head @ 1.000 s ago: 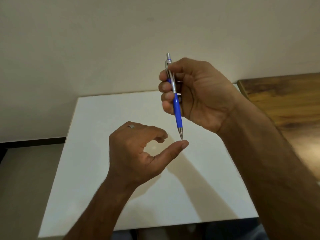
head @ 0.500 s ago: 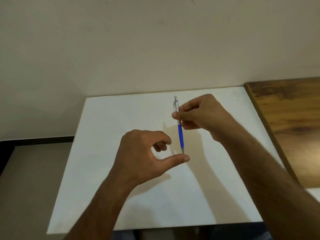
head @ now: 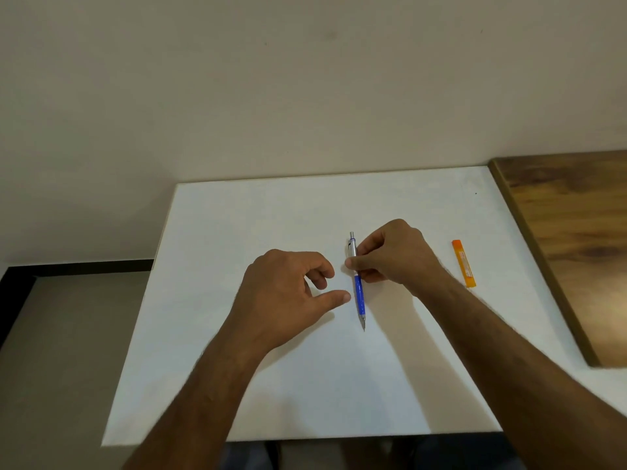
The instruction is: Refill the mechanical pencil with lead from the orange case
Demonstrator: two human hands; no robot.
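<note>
A blue and silver mechanical pencil lies along the white table, tip toward me, low against the surface. My right hand pinches its silver upper barrel between thumb and fingers. My left hand hovers just left of the pencil, fingers curled loosely and thumb pointing at the blue grip, holding nothing. The orange lead case lies flat on the table to the right of my right hand, apart from it.
A brown wooden surface borders the white table on the right. A plain wall rises behind the table. To the left is a grey floor with a dark skirting strip.
My right hand has lowered the pencil from upright in the air down to the table. My left thumb no longer touches the tip. The orange case has come into view.
</note>
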